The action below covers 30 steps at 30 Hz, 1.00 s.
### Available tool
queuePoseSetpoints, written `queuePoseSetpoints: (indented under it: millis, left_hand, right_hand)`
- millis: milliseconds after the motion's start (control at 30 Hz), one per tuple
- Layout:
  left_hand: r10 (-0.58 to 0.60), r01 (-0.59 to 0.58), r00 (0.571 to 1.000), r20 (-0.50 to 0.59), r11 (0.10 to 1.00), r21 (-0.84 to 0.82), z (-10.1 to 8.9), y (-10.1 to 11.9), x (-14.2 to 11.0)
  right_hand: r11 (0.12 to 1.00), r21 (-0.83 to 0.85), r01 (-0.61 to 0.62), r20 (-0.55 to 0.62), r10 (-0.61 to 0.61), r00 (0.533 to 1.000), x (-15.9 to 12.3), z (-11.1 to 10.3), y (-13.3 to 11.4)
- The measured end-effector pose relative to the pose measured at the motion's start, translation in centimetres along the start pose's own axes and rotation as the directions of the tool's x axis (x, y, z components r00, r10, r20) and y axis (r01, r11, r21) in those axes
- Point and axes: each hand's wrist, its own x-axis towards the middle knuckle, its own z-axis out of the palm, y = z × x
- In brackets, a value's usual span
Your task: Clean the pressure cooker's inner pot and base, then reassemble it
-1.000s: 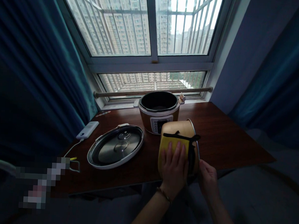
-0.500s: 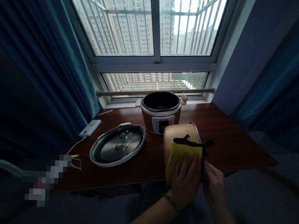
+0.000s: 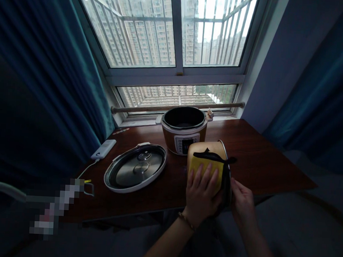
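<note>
A gold inner pot (image 3: 202,149) lies on its side at the near edge of the wooden table (image 3: 262,160), its rim turned to the right. A yellow cloth with black edging (image 3: 208,167) is pressed against the pot's outer wall. My left hand (image 3: 202,191) lies flat on that cloth, fingers stretched out together. My right hand (image 3: 241,201) grips the pot at its rim on the right side, fingers curled round it.
An electric cooker base (image 3: 183,129) stands open behind the pot. Its lid (image 3: 135,172) lies upside down to the left. A white power bank (image 3: 103,149) with a cable sits at the far left. Dark curtains (image 3: 44,91) flank the window (image 3: 176,33).
My left hand and the yellow cloth slid down and right across the pot, then back up and left. The pot turned slightly in my right hand.
</note>
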Motion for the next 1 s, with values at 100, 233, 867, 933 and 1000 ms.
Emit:
queuePoseSetpoints:
  millis: [100,233,867,933,1000]
  left_hand:
    - [-0.119,0.119,0.991,0.058,0.993,-0.006,-0.8,-0.2,1.6]
    - [-0.112,0.112,0.994,0.009,0.993,-0.039,-0.6,-0.2,2.4]
    - [0.29,-0.339,0.938,-0.189,0.882,-0.329,1.7,0.6,-2.6]
    - [0.35,-0.394,0.917,-0.189,0.863,-0.315,2.3,0.3,-4.1]
    - [0.398,-0.443,0.894,-0.203,0.849,-0.287,2.8,-0.2,-5.1]
  right_hand:
    - [1.0,-0.006,-0.001,0.006,0.001,1.0,-0.1,0.2,0.1]
    - [1.0,-0.004,0.006,-0.015,-0.006,1.0,0.0,0.3,0.1]
    - [1.0,0.0,0.0,0.014,0.0,1.0,0.4,0.5,-1.0]
    - [0.998,-0.066,0.007,0.02,-0.005,1.0,0.6,0.3,-1.2]
    - [0.991,-0.128,0.021,0.017,-0.019,1.0,0.8,0.2,-1.1]
